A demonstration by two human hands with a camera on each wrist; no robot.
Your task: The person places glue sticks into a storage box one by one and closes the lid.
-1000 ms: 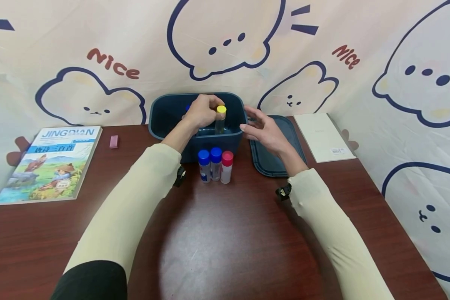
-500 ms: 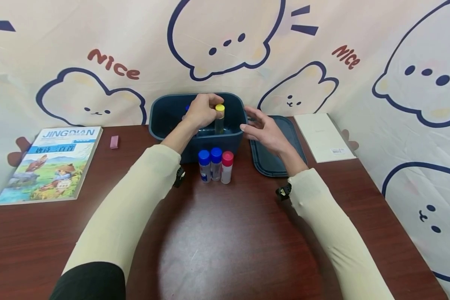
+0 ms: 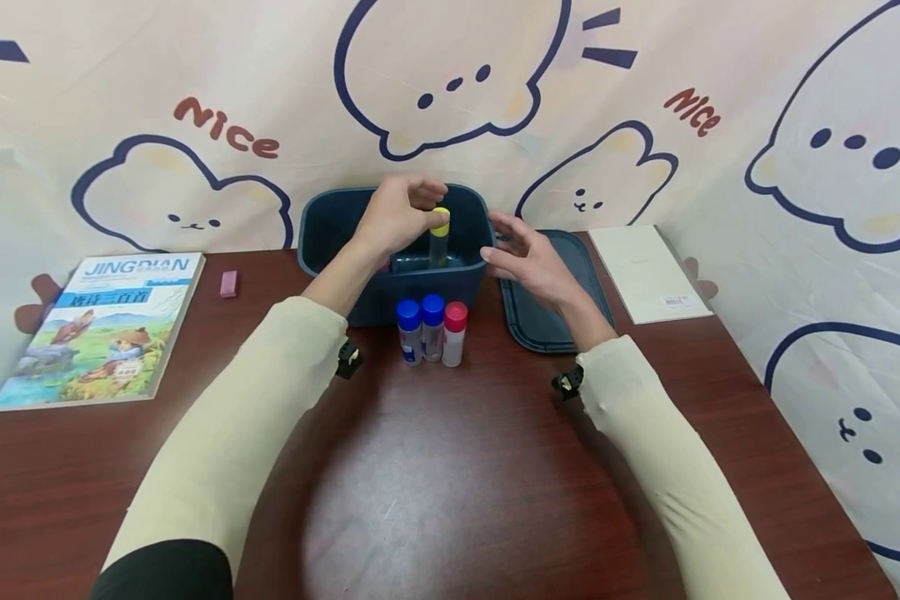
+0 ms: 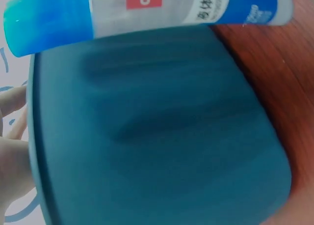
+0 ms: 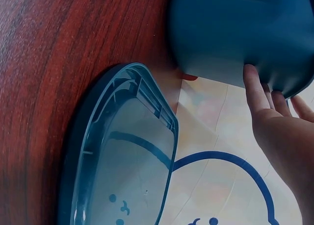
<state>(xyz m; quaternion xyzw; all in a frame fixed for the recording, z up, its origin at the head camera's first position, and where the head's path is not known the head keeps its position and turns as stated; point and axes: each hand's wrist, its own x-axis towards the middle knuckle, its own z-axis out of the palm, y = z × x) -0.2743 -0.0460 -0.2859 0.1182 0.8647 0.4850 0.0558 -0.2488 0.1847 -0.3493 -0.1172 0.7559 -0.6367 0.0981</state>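
My left hand is over the dark teal bin, thumb right at the yellow cap of a clear glue bottle standing upright inside. Its fingers extend loosely above the cap, not wrapped around the bottle. Another clear bottle lies partly hidden on the bin floor. Fingers of my right hand rest against the bin's right end, thumb near the rim; the right wrist view shows fingertips on that outer wall. In front stand two blue-capped liquid glue bottles and a red-capped bottle.
A matching teal lid lies on the brown table right of the bin, beside a white box. On the left are an illustrated book and a small pink eraser-like block. Patterned cloth hangs behind the bin.
My left hand has shifted slightly left and up, its fingers loosening from the yellow-capped glue bottle, which stays upright in the bin. My right hand has not moved.
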